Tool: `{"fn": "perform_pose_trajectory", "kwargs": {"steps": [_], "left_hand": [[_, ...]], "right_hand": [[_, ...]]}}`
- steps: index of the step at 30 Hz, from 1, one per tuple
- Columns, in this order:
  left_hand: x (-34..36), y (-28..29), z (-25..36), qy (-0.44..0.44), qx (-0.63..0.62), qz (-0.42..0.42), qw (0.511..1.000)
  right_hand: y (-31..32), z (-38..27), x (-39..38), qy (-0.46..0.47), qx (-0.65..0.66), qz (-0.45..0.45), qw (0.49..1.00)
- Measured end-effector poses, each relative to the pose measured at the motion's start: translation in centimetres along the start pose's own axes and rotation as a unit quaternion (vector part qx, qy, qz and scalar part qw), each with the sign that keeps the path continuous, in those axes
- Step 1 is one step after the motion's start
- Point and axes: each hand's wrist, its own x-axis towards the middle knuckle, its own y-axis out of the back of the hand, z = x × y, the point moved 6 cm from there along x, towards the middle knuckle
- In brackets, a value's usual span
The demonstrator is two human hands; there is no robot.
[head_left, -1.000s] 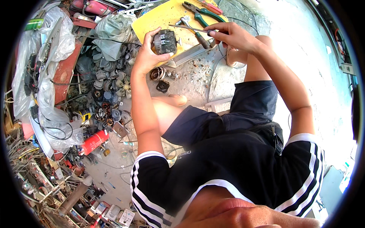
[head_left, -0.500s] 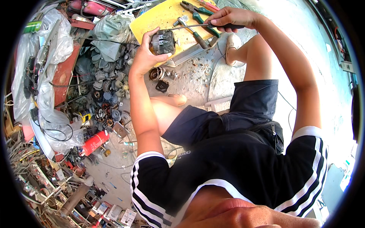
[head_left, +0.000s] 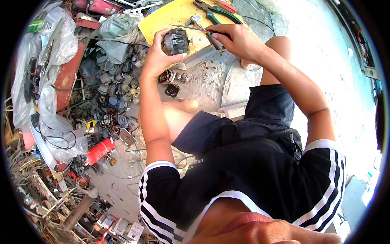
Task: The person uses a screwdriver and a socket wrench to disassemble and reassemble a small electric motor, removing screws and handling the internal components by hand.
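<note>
My left hand (head_left: 156, 61) is wrapped round the side of a small dark electric motor (head_left: 176, 42) with metal bands, at the near edge of a yellow board (head_left: 158, 24). My right hand (head_left: 243, 42) grips a screwdriver (head_left: 189, 27) by its dark handle. Its long thin blade points left, and the tip shows just beyond the motor's far edge; whether it touches cannot be told. A hammer (head_left: 195, 20) lies on the board, partly hidden by the screwdriver and my right hand. Farther back are green-handled pliers (head_left: 215, 14) and a red-handled tool (head_left: 225, 5).
Several loose motor parts (head_left: 172, 90) lie on the littered floor below the board. Left of me are a heap of scrap motors (head_left: 111, 89), plastic bags (head_left: 53, 134) and a red cylinder (head_left: 100, 151). My bent legs flank the work area; a cable (head_left: 260, 20) runs behind the board.
My right hand has come nearer and lower, turning the screwdriver so its blade slants up to the left. The tip has shifted slightly left and farther away. My left hand keeps hold of the motor.
</note>
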Motion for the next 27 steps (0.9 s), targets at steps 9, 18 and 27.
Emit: {"fn": "perform_pose_trajectory", "kwargs": {"steps": [9, 18, 27], "left_hand": [[0.1, 0.5, -0.8, -0.017, 0.055, 0.028, 0.998], [-0.1, 0.5, -0.5, -0.005, 0.065, 0.026, 0.998], [-0.2, 0.3, -0.6, 0.008, 0.019, 0.033, 0.999]], "right_hand": [[1.8, 1.3, -1.6, -0.061, 0.071, -0.092, 0.991], [1.4, -0.5, -2.6, -0.011, -0.032, -0.009, 0.999], [-2.2, 0.4, -4.2, -0.153, 0.269, -0.037, 0.950]]}}
